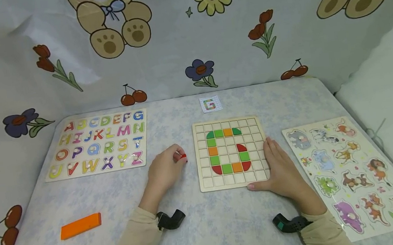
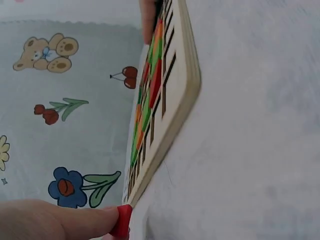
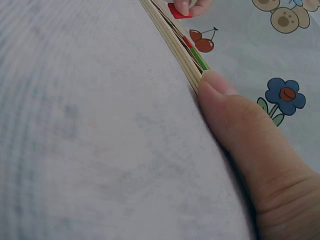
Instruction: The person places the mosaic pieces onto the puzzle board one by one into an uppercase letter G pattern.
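Note:
A wooden grid board (image 1: pixel 207 182) lies mid-table with green, orange and red tiles laid in a G shape. My left hand (image 1: pixel 167 170) sits just left of the board and pinches a small red tile (image 1: pixel 183 156) (image 2: pixel 121 221) (image 3: pixel 178 11) in its fingertips. My right hand (image 1: pixel 278 167) rests flat against the board's right edge, thumb (image 3: pixel 235 117) pressed to the board's front corner (image 3: pixel 192 70). The board's edge (image 2: pixel 185 85) fills the left wrist view.
An alphabet puzzle (image 1: pixel 98 143) lies at the left, an animal puzzle (image 1: pixel 351 169) at the right. A small pattern card (image 1: pixel 210 104) sits behind the board. An orange block (image 1: pixel 81 225) lies near the front left. A printed cloth backdrop rises behind the table.

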`<act>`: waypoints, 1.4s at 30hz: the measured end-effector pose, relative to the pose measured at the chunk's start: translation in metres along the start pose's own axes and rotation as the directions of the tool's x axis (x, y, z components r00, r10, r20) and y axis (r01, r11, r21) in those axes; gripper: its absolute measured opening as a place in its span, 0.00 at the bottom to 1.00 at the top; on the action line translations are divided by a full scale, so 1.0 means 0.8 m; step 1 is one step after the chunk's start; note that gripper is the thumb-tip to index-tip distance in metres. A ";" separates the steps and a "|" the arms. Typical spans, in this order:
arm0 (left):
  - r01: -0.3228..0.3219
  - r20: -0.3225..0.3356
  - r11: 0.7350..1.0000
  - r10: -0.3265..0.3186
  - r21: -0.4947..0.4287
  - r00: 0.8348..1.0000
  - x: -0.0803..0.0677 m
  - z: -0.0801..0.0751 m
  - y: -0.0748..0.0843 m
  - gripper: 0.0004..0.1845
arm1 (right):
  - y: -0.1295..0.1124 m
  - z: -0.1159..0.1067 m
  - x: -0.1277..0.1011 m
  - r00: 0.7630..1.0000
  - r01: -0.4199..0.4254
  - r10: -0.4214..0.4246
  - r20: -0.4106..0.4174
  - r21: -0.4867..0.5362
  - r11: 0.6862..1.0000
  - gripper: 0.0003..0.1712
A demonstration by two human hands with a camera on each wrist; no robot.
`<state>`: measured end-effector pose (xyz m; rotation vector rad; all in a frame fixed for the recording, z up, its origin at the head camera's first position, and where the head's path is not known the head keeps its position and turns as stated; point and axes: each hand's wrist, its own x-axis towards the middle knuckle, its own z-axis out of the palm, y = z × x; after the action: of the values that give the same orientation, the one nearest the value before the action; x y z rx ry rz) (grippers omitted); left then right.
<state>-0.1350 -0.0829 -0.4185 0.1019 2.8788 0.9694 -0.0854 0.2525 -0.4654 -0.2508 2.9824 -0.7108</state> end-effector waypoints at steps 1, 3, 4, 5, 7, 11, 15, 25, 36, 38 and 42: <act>0.012 0.001 0.999 -0.012 -0.047 1.000 0.000 0.002 0.003 0.04 | 0.000 0.000 0.000 1.000 0.001 -0.001 -0.001 0.000 1.000 0.88; 0.032 0.005 0.990 -0.032 -0.134 0.999 0.001 0.006 0.012 0.03 | 0.000 0.000 0.000 1.000 0.001 -0.001 -0.002 -0.002 1.000 0.88; 0.037 0.010 0.985 -0.035 -0.168 0.999 0.002 0.009 0.017 0.02 | 0.000 0.000 0.000 1.000 0.000 0.000 -0.003 -0.002 1.000 0.88; 0.037 0.014 0.981 -0.035 -0.189 0.999 0.003 0.012 0.023 0.02 | 0.000 0.000 0.000 1.000 -0.001 0.001 -0.003 -0.002 1.000 0.88; 0.038 0.023 0.977 -0.034 -0.211 0.999 0.005 0.019 0.037 0.03 | -0.001 0.000 0.000 1.000 0.001 -0.001 -0.005 0.000 1.000 0.88; 0.009 0.024 0.983 -0.005 -0.182 1.000 0.006 0.036 0.066 0.05 | -0.002 0.000 -0.001 1.000 0.006 -0.006 -0.012 0.005 1.000 0.87; -0.033 0.015 0.989 0.035 -0.141 0.999 0.010 0.053 0.092 0.07 | -0.002 0.001 -0.001 1.000 -0.001 0.001 -0.010 0.005 1.000 0.87; -0.107 0.012 0.994 0.107 0.017 0.994 0.032 0.079 0.123 0.05 | 0.000 0.004 0.000 1.000 0.001 -0.001 -0.005 -0.002 1.000 0.87; -0.151 0.055 0.976 0.144 0.154 0.988 0.032 0.089 0.131 0.06 | 0.000 0.003 0.000 1.000 0.011 -0.011 -0.015 -0.002 1.000 0.87; -0.157 0.056 0.973 0.149 0.168 0.987 0.032 0.089 0.130 0.07 | 0.000 0.003 0.001 1.000 0.011 -0.011 -0.017 -0.002 1.000 0.87; -0.172 0.061 0.970 0.164 0.173 0.985 0.031 0.089 0.128 0.09 | -0.001 0.002 0.000 1.000 0.011 -0.011 -0.016 -0.002 1.000 0.86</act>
<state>-0.1484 0.0437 -0.4143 0.3826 2.9454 0.7200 -0.0851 0.2513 -0.4662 -0.2626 2.9998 -0.7142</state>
